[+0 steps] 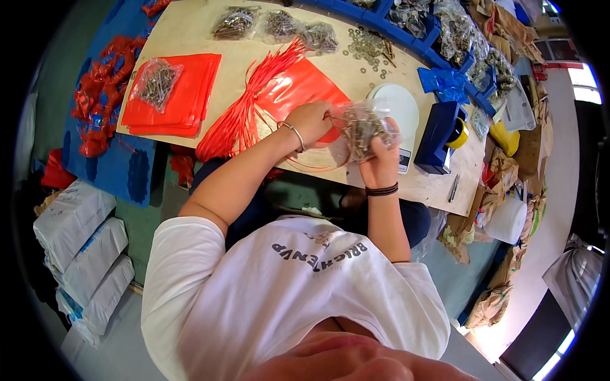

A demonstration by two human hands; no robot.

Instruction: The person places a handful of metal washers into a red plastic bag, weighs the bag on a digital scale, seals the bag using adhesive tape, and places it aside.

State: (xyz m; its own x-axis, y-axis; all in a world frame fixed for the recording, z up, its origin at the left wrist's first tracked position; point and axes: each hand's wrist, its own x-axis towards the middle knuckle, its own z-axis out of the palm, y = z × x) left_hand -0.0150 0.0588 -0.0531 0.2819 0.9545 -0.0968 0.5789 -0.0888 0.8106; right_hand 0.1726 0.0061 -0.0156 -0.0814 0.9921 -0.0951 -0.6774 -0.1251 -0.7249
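Note:
A clear plastic bag of metal screws or bolts is cradled in my right hand, its fingers behind and beneath it. My left hand pinches the bag's left end, where a thin red strand seems to pass; the fingertips partly hide it. Below the hands a red strand curves along the table edge. Under my left wrist and beyond it lies a bundle of red plastic ties. A glossy red plastic bag lies flat behind my left hand. A white round-topped scale stands just beyond the held bag.
Several filled bags line the far side, beside loose washers. Left are stacked red bags with a screw bag. Right are a blue tape dispenser, a pen-like tool and blue bins.

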